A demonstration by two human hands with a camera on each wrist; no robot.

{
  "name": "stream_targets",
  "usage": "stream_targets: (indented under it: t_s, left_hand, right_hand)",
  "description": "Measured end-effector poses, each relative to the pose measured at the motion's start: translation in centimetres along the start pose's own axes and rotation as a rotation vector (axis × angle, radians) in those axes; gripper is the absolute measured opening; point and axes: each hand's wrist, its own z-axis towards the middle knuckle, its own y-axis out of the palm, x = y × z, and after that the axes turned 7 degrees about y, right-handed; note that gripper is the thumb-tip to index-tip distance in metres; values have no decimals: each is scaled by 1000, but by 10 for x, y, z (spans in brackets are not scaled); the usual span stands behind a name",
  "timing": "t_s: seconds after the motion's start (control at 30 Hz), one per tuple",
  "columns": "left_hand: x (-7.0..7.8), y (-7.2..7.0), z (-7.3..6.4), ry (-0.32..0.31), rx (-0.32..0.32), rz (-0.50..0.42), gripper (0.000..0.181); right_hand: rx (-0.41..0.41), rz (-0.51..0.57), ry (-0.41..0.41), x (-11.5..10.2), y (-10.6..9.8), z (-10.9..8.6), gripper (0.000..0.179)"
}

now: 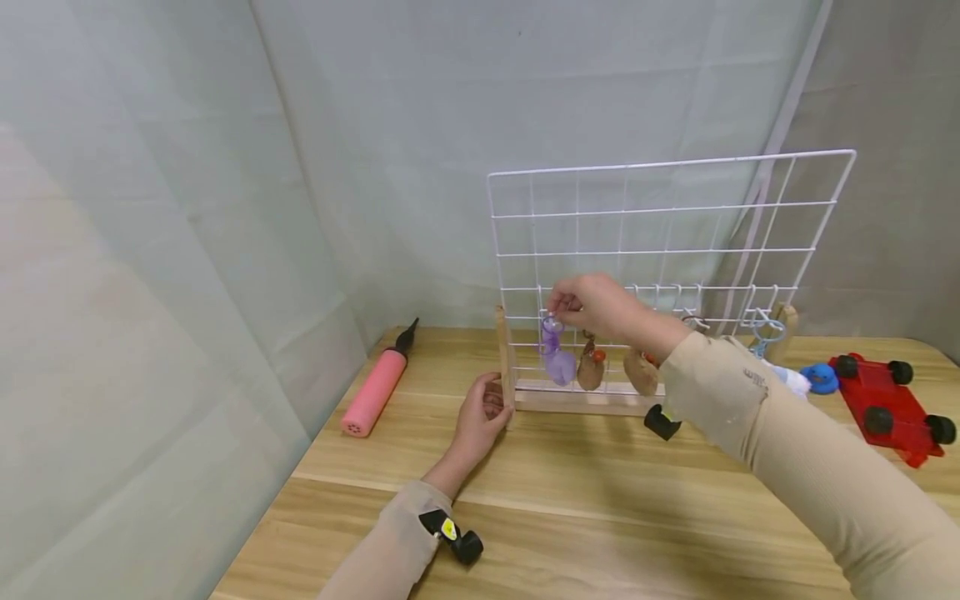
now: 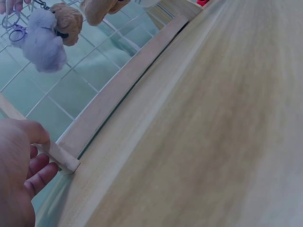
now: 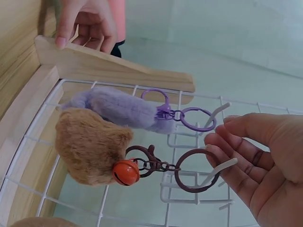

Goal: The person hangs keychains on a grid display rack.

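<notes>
My left hand (image 1: 480, 417) grips the wooden side piece (image 1: 505, 354) of a white wire grid rack (image 1: 671, 164) low down, thumb against its front edge. The right hand (image 3: 265, 165) is at the rack's hooks, its thumb and index fingertips beside the ring of a purple plush keychain (image 3: 125, 109). That purple ring (image 3: 182, 113) encircles a white hook and shows all the way round. Below the hand in the right wrist view, a brown plush keychain (image 3: 90, 146) with an orange bell (image 3: 126, 172) hangs by its dark ring on the neighbouring hook.
Another brown plush keychain (image 1: 640, 372) hangs beside the first. Farther right a light blue ring (image 1: 765, 329) hangs near the right side piece. A pink hand pump (image 1: 377, 392) lies at left. At right are a blue toy duck (image 1: 821, 378) and a red toy car (image 1: 888, 400).
</notes>
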Motion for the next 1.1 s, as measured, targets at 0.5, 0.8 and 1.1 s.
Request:
stream_targets:
  t_s: [0.5,0.8,1.1]
  left_hand:
    - [-8,-10,0,16,2,34,54]
    - [3,-22,1,87,62,147,51]
    - [16,-30,5,161,123,329,51]
  right_hand:
    - [86,100,-51,-10,-1,-10,21]
    - [180,82,-111,-5,1,-31,25]
    - [220,5,-146,8,0,-68,31]
